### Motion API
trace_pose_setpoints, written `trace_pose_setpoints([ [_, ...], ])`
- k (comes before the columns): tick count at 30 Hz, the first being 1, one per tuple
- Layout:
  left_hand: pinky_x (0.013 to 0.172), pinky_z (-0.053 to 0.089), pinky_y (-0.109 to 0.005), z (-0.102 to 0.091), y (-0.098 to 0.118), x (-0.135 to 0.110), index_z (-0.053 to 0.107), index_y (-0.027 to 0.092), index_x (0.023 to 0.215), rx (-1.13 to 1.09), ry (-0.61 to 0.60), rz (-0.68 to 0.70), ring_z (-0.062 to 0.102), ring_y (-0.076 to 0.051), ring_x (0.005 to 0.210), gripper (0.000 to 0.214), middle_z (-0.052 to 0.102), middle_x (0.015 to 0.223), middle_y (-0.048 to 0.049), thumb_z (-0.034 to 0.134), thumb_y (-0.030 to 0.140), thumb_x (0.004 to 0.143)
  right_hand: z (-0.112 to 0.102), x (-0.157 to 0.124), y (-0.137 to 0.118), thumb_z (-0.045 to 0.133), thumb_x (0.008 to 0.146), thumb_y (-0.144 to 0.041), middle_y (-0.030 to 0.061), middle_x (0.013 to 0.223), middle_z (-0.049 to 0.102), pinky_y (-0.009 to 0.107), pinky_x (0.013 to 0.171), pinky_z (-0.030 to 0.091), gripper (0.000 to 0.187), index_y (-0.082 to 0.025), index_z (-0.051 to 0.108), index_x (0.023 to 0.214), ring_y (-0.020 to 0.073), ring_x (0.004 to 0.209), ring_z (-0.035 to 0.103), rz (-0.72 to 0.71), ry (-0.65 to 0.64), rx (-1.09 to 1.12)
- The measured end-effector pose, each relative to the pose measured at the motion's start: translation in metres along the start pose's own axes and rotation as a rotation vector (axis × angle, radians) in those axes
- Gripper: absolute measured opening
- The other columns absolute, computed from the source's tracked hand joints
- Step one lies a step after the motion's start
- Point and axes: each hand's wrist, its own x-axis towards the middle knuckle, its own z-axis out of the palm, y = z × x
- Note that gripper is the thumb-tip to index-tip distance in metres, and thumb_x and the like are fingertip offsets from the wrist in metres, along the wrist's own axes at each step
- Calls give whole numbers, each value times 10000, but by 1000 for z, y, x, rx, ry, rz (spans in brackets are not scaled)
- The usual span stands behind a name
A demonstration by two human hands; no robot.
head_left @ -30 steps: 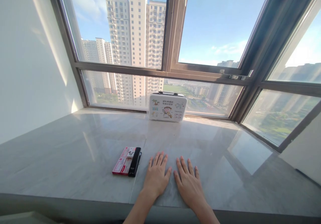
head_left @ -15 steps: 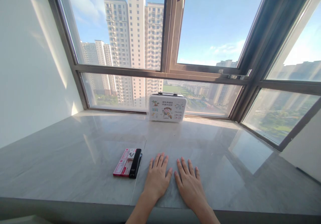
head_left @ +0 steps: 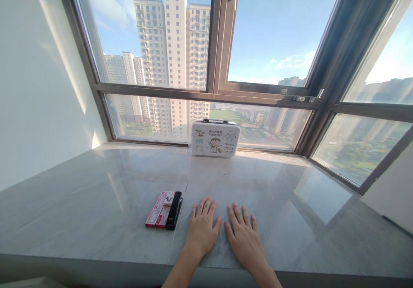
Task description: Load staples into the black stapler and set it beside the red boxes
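Note:
My left hand point(head_left: 202, 227) lies flat on the grey marble-look sill point(head_left: 106, 219), fingers slightly spread and pointing away from me. Beside it, also palm down and holding nothing, rests my right hand point(head_left: 243, 234). A short gap separates the two thumbs. Just left of my left hand, without touching it, lies a black stapler point(head_left: 174, 210). Against the stapler's left side are several small red-and-white boxes point(head_left: 156, 212), one with a picture of a stapler-like shape on it.
A white case point(head_left: 216, 139) with a dark handle and cartoon prints stands upright at the back, against the window. Brown window frames point(head_left: 155, 91) border the sill's far side. A white wall point(head_left: 41, 85) rises on the left. The sill's front edge point(head_left: 84, 258) runs below my hands.

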Motion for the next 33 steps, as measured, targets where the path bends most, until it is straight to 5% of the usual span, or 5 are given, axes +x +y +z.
trace_pose_setpoints([
  [33, 1232, 186, -525, -6, 3, 0, 330, 318, 1550, 37, -46, -2, 187, -254, 1513, 563, 250, 1632, 0, 296, 513, 1023, 0, 2, 2, 253, 1014, -522, -14, 1644, 168, 568, 1207, 77, 608, -295, 278, 1577, 314, 1524, 61, -5, -10, -1],
])
